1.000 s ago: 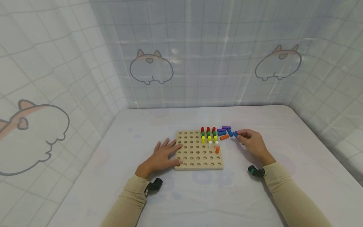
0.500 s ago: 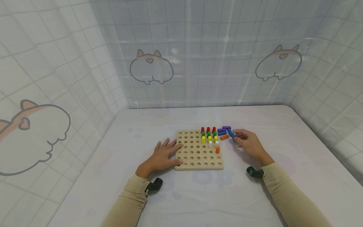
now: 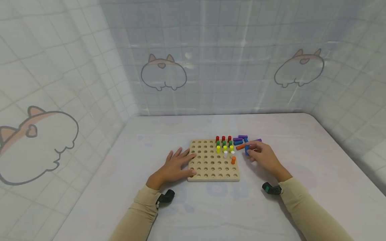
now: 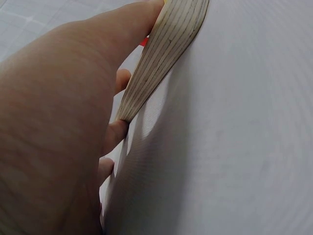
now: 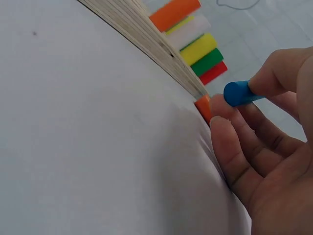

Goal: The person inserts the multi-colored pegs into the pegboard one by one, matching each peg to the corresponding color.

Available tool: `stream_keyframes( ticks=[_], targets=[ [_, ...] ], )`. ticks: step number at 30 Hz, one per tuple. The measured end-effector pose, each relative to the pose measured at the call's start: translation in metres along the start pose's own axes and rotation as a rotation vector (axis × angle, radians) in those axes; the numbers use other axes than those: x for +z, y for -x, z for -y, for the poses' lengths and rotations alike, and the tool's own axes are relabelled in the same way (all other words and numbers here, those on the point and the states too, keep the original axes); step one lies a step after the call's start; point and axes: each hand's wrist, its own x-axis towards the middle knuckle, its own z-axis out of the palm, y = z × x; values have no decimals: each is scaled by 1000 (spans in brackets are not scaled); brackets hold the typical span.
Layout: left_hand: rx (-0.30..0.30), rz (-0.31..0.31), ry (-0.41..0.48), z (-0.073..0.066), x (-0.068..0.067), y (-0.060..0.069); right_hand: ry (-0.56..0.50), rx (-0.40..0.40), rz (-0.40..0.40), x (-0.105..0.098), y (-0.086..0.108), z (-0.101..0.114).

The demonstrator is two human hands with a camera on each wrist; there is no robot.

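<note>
A wooden pegboard (image 3: pixel 214 179) lies flat on the table. My left hand (image 3: pixel 173 166) rests against its left side, fingers spread, with thumb and index finger on the top face. To the right of the board, my right hand (image 3: pixel 265 158) pinches a blue peg (image 5: pixel 238 93) between thumb and fingers, just above the cloth. Upright in the board's right-hand columns stand red pegs (image 3: pixel 223 138), green pegs (image 3: pixel 224 143), yellow pegs (image 3: pixel 224 148), two white pegs (image 3: pixel 225 154) and one orange peg (image 3: pixel 233 160). Other holes are bare.
Beyond the board's right edge lie a loose orange peg (image 3: pixel 240 147), blue pegs (image 3: pixel 238 143) and purple pegs (image 3: pixel 242 136), some partly behind my right hand. A white cloth (image 3: pixel 193 214) covers the table. Patterned curtains (image 3: pixel 229 93) enclose the back and sides.
My right hand has drawn the blue peg slightly toward me and turned it from lying slanted to nearly upright. The left hand keeps its place on the board. The view has shifted slightly.
</note>
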Motion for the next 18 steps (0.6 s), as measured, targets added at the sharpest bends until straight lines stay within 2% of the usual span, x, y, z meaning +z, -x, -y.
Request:
stream_keyframes(
  ticks=[11, 18],
  targets=[
    [1, 3, -14, -1, -1, 0, -90, -35, 30, 8, 9, 5],
    [23, -22, -13, 3, 3, 0, -115, -64, 99, 14, 12, 5]
  ],
)
